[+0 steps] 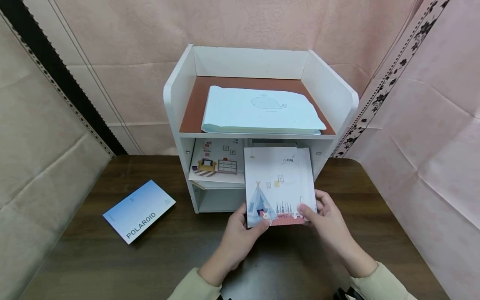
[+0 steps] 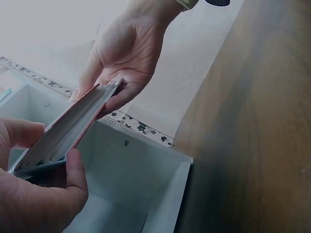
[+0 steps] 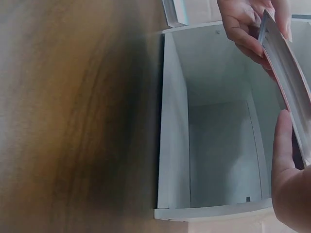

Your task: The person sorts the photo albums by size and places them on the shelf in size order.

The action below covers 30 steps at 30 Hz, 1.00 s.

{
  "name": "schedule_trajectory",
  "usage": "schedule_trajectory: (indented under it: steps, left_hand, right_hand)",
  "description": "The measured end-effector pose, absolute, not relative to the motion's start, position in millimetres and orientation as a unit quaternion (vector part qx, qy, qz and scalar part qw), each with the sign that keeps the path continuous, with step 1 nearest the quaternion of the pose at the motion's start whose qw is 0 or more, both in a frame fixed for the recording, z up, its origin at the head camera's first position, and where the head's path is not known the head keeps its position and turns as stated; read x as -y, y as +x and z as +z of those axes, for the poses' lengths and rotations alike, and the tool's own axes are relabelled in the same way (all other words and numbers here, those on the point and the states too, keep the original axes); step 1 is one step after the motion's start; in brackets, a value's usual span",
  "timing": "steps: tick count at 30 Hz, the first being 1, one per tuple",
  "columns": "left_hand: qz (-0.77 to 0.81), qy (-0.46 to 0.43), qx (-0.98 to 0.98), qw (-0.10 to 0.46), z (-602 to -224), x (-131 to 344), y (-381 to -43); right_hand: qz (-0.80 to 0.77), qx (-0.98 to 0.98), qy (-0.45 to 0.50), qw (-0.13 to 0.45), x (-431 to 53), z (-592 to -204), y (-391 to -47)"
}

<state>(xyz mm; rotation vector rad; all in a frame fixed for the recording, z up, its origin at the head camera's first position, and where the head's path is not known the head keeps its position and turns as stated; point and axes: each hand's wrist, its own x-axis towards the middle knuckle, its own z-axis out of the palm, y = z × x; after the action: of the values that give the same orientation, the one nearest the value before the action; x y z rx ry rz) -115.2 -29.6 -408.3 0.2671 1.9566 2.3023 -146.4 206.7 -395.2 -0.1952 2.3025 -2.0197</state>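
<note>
Both hands hold a thin stack of notebooks [image 1: 279,183] in front of a white shelf unit. The top cover is pale, with a blue tent drawing and a pink strip along the bottom. My left hand [image 1: 240,237] grips the lower left corner, thumb on the cover. At the lower right edge my right hand [image 1: 330,221] pinches the stack, its thumb also on top. Seen edge-on in the left wrist view, the stack [image 2: 73,126] shows pale page edges between reddish covers. How many notebooks there are is not clear.
The white shelf unit [image 1: 180,100] stands at the back of the wooden table [image 1: 82,262]. Light-blue whale-printed paper goods [image 1: 262,110] lie on its upper shelf. Illustrated notebooks [image 1: 219,162] lie on the level below. A blue-and-white POLAROID booklet [image 1: 139,211] lies at left.
</note>
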Motion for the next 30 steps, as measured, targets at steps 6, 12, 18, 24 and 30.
schedule_trajectory:
  steps: [6,12,18,24,30]
  left_hand:
    - [0.76,0.077,-0.643,0.06,-403,32,-122]
    - [0.761,0.073,-0.643,0.052,-401,30,-127]
    - [0.758,0.06,-0.648,0.043,-396,28,-130]
    - [0.76,0.035,-0.648,0.039,-394,25,-131]
    - [0.777,0.02,-0.628,0.042,-393,23,-133]
  right_hand:
    - [-0.674,-0.735,-0.053,0.039,-204,-389,-155]
    - [-0.693,-0.719,-0.035,0.037,-202,-385,-161]
    - [-0.714,-0.698,-0.016,0.04,-201,-383,-166]
    - [-0.727,-0.685,-0.011,0.047,-201,-382,-167]
    - [-0.729,-0.682,-0.006,0.055,-201,-381,-168]
